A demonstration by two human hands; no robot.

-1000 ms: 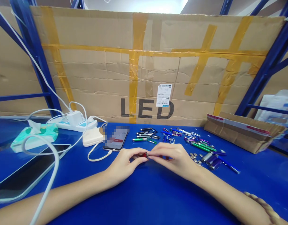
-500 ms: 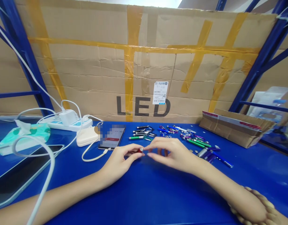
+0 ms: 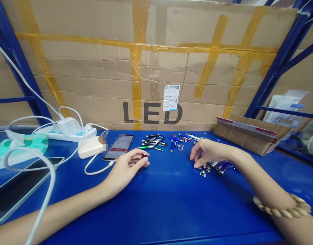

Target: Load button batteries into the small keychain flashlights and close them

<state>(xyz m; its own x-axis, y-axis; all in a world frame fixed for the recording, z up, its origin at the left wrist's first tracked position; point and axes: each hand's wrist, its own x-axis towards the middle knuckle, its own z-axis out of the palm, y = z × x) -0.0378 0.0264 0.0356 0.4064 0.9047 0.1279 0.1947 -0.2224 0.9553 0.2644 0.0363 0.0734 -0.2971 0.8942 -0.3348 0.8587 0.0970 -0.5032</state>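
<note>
My left hand (image 3: 131,164) is closed around a small red metal tube (image 3: 144,155) with a silver end, like a mini flashlight body; its lower part is mostly hidden by the fingers. My right hand (image 3: 204,153) hovers over the right-hand pile, fingers bent but apart, and I see nothing held in it. Just below its fingertips lie small metal pieces (image 3: 203,173). Purple and silver tubes (image 3: 224,167) sit beside them, partly under the wrist. Between the hands, farther back, are a green mini flashlight with a carabiner clip (image 3: 146,147) and several black ones (image 3: 153,139).
A phone showing a timer (image 3: 119,148) and a cream power bank (image 3: 89,147) lie left. Nearer are a larger phone (image 3: 21,187), a tissue pack (image 3: 31,146) and a looping white cable (image 3: 53,183). A power strip (image 3: 80,135) and an open cardboard box (image 3: 250,134) stand behind.
My right hand has moved away from the red tube to the right, over the pile. My left hand keeps the tube, now tilted more upright. The view has shifted slightly.
</note>
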